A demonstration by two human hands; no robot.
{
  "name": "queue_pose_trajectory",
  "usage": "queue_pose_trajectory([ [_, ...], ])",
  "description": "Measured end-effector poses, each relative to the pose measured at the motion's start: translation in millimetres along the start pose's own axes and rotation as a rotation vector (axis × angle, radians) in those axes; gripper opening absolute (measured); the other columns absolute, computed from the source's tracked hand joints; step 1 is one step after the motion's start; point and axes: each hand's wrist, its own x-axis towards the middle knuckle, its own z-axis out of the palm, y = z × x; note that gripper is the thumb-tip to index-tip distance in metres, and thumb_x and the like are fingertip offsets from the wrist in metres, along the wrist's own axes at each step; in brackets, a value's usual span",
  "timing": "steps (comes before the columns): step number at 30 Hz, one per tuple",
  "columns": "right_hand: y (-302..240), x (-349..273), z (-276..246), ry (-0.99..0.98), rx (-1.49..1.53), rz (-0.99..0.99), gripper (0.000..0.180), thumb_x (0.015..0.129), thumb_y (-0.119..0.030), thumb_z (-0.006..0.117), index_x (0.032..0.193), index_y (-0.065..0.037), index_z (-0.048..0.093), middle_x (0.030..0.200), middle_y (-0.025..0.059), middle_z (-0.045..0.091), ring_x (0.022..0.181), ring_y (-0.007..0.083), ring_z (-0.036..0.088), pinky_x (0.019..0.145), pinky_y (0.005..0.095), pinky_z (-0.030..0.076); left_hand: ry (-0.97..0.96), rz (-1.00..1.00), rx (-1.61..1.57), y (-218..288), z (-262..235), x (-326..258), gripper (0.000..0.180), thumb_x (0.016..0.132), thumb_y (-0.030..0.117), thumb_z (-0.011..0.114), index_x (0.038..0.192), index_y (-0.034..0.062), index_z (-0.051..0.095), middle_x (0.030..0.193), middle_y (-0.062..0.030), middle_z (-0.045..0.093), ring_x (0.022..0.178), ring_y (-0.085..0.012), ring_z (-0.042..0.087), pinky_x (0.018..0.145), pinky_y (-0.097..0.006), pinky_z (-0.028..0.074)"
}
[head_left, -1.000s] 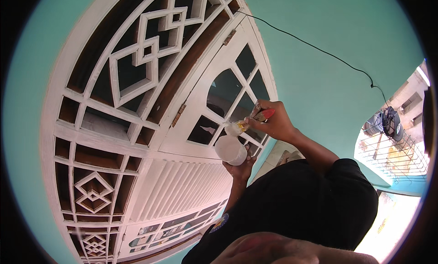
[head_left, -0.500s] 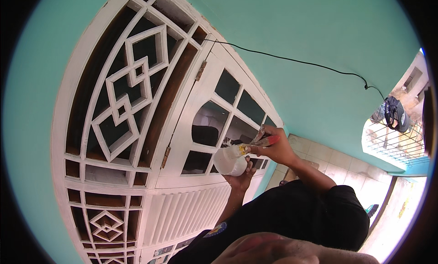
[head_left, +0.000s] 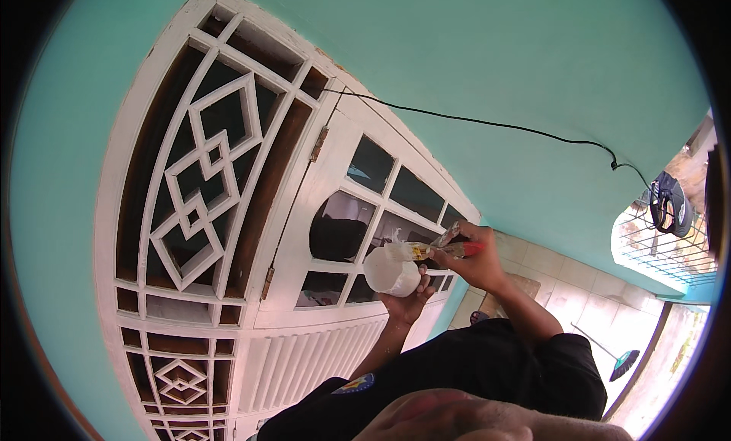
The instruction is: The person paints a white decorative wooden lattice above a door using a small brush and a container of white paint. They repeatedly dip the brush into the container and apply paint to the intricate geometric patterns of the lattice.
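My left hand [head_left: 410, 298] is wrapped around the lower side of a white plastic tub [head_left: 387, 275], its fingers curled under and behind it. Gripped in my right hand [head_left: 480, 264] is a paintbrush [head_left: 470, 249] with a red handle and a yellowish-metal collar. White-coated bristles rest at the tub's rim, on the side toward my right hand. A second thin, paint-smeared piece shows by my right fingers; its kind is unclear. What lies inside the tub is hidden. Behind both hands stands a white door [head_left: 293, 247] with glass panes.
Left of the door is a white lattice frame [head_left: 217, 247] with diamond shapes. A black cable [head_left: 487, 123] runs along the green wall [head_left: 533, 60] to a dark cap [head_left: 670, 205] hanging by a wire grille [head_left: 662, 247]. A broom [head_left: 624, 365] lies on the tiled floor [head_left: 601, 311].
The view has shifted slightly, bringing more of the broom into sight. The tub is turned a little, and the brush remains at its rim in my right hand.
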Motion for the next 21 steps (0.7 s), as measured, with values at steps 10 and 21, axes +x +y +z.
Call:
queue_pose_trajectory([
  [10,9.9,20.8,-23.9,-0.138,-0.089,-0.36,0.017,0.081,-0.006,0.079,0.086,0.0,0.064,0.083,0.0104,0.07,0.072,0.0204,0.069,0.064,0.0302,0.054,-0.071,0.074,0.073,-5.5,-0.7,13.0,0.088,0.08,0.066,0.067,0.143,0.0094,0.043,0.117,-0.0148,0.047,0.088,-0.0232,0.05,0.079,-0.039,0.042],
  [21,-128.8,242.7,74.4,0.179,0.061,-0.769,0.022,0.08,-0.009,0.079,0.092,0.003,0.064,0.084,0.008,0.071,0.079,0.0116,0.066,0.074,0.0261,0.054,-0.123,0.222,0.026,-6.4,14.5,-13.4,0.087,0.079,0.067,0.067,0.141,0.0084,0.046,0.117,-0.017,0.048,0.086,-0.0238,0.051,0.076,-0.038,0.042],
])
